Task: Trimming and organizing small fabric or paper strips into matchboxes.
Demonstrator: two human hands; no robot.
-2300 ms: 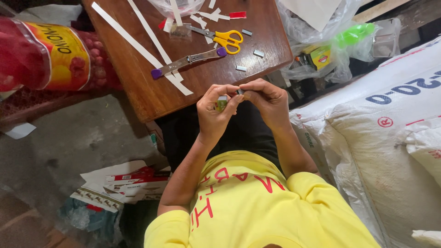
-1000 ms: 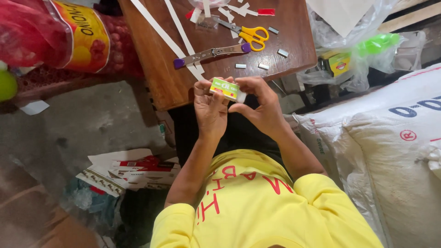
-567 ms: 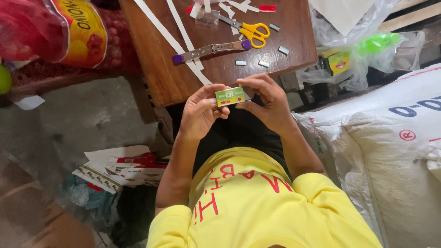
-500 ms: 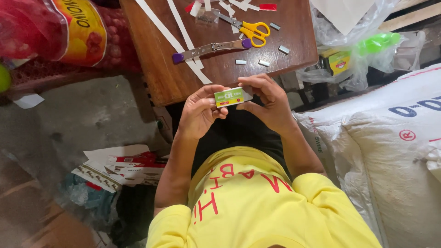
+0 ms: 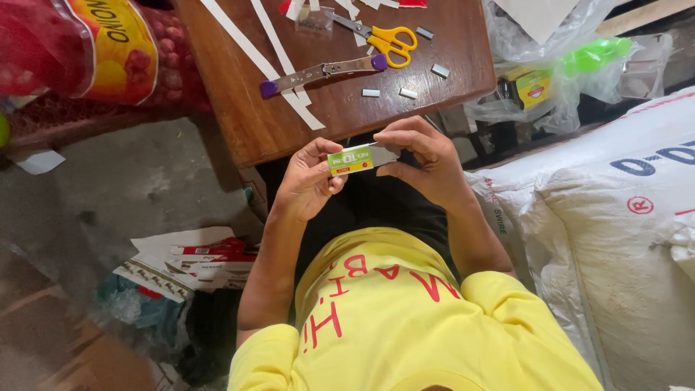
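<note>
A small green box of staples (image 5: pixel 352 159) is held flat between both hands, just in front of the wooden table's near edge (image 5: pixel 304 141). My left hand (image 5: pixel 308 181) grips its left end with thumb and fingers. My right hand (image 5: pixel 420 159) holds its right end, where a grey inner part shows. On the table lie an opened stapler with purple ends (image 5: pixel 322 72), yellow-handled scissors (image 5: pixel 384 36), loose staple strips (image 5: pixel 409 93) and long white paper strips (image 5: pixel 260 58).
A red mesh sack of onions (image 5: pixel 79 51) stands at the left. Large white sacks (image 5: pixel 615 203) fill the right side. Clear plastic bags with a green item (image 5: pixel 572 65) lie beyond them. Flattened printed cartons (image 5: pixel 188 264) lie on the concrete floor at my left.
Earlier both hands worked at something small close together; they then brought the green box up and turned it flat between them. The box now stays nearly still near the table edge.
</note>
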